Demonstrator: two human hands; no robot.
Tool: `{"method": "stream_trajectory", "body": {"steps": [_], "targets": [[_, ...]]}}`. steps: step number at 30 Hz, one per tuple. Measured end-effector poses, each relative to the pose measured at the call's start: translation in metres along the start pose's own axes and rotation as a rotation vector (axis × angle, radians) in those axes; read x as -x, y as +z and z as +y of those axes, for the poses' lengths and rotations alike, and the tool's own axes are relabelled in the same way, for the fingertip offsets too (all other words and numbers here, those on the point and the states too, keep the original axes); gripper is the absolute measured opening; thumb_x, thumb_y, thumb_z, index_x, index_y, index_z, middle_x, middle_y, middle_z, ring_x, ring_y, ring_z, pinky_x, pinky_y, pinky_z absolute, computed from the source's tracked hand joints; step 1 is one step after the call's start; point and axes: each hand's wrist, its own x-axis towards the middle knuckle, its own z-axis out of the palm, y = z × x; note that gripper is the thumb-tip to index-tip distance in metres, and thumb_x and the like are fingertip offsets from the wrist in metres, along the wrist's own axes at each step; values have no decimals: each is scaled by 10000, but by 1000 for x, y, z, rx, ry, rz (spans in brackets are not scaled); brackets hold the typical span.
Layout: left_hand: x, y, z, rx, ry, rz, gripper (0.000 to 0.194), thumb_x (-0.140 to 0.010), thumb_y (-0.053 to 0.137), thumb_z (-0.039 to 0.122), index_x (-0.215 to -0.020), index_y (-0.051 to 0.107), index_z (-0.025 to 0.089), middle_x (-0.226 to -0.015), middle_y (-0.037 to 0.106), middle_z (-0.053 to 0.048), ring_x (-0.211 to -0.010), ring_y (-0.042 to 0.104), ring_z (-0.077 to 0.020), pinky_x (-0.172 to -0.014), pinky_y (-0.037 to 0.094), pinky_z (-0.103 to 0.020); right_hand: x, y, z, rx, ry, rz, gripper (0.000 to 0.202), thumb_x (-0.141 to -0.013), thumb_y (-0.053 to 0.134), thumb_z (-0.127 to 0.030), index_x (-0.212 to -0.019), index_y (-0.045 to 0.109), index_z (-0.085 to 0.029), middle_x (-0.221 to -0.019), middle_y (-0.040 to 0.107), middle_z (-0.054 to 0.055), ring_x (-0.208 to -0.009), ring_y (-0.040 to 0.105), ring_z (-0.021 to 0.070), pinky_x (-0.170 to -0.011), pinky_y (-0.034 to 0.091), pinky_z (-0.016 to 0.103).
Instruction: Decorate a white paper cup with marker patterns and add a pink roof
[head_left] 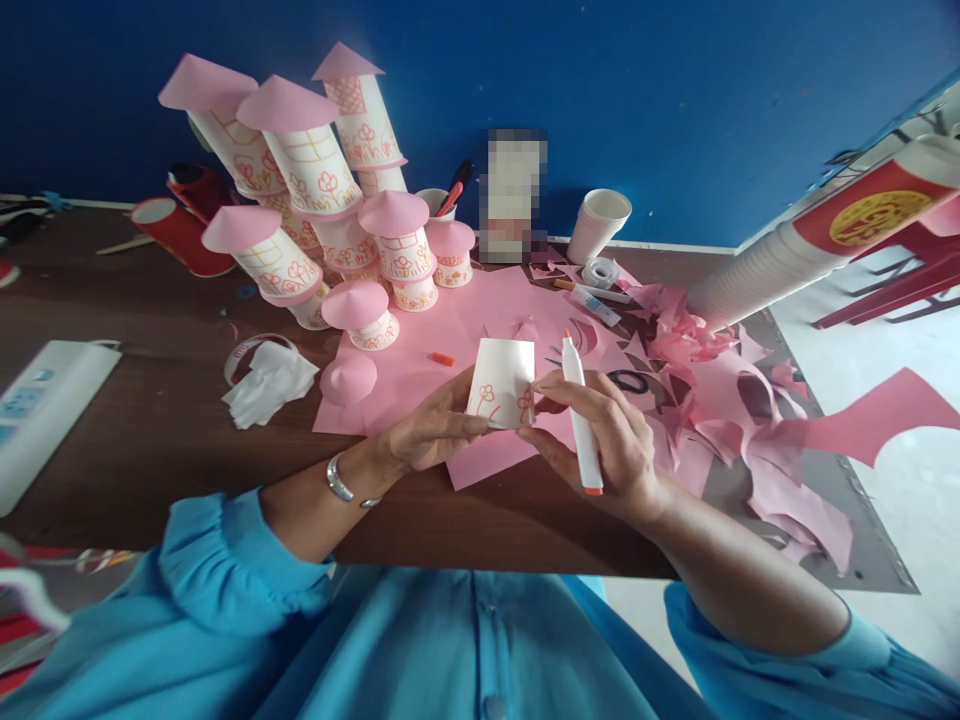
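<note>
A small white paper cup (504, 375) with orange flowers drawn on it is held between my hands. My left hand (439, 425) grips its left side and lower edge. At the cup's right edge are the fingertips of my right hand (611, 440), which also holds a white marker (583, 430) upright between its fingers. The marker's orange tip points away from me, uncapped. Its orange cap (442, 359) lies on the pink paper (480, 310) beyond my left hand.
Paper-cup towers with pink cone roofs (311, 180) stand at the back left. Pink scraps (697, 350) cover the right side, near a tall stack of cups (780, 260). Crumpled white tissue (271, 383) and a tape roll (601, 272) lie on the table (172, 430).
</note>
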Motion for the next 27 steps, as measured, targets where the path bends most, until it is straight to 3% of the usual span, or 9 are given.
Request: {"method": "stream_trajectory", "body": {"steps": [4,10,16,20,27], "targets": [[-2,4,3,-43,14,-58,422,-879,850,313,-1274,718,247,-1157,765,-98,-1138,735,-288,-1044,563,-447,-2,0,-2,25,-36,-8,538,-990,764,-166,-1481,556,-242,-1057,788,65,-830,787,212,-685,675,343],[-2,3,-2,-90,47,-17,441,-877,854,372,-1264,691,240,-1212,752,-109,-1178,713,-313,-1031,547,-456,-2,-1,2,34,-39,-39,590,-975,779,-177,-1511,543,-255,-1052,774,61,-838,780,225,-688,677,347],[-1,0,-5,-164,78,109,492,-862,884,370,-1286,670,241,-1133,731,-72,-1087,682,-254,-986,524,-401,-1,4,6,68,-25,-22,469,-1007,733,-166,-1447,589,-242,-1020,770,61,-818,772,205,-669,666,333],[-1,0,-5,-212,95,173,624,-823,922,399,-1357,633,255,-1177,710,-74,-1105,660,-263,-973,514,-398,1,1,8,10,-50,15,437,-1029,640,-103,-1448,607,-222,-1005,768,69,-757,739,183,-634,636,313],[1,-3,-7,-275,43,224,809,-796,947,385,-1488,539,292,-1436,634,-110,-1340,575,-324,-1087,481,-450,1,-7,9,5,-111,42,438,-1144,484,-395,-1539,581,-235,-944,709,66,-793,711,211,-656,649,356]]}}
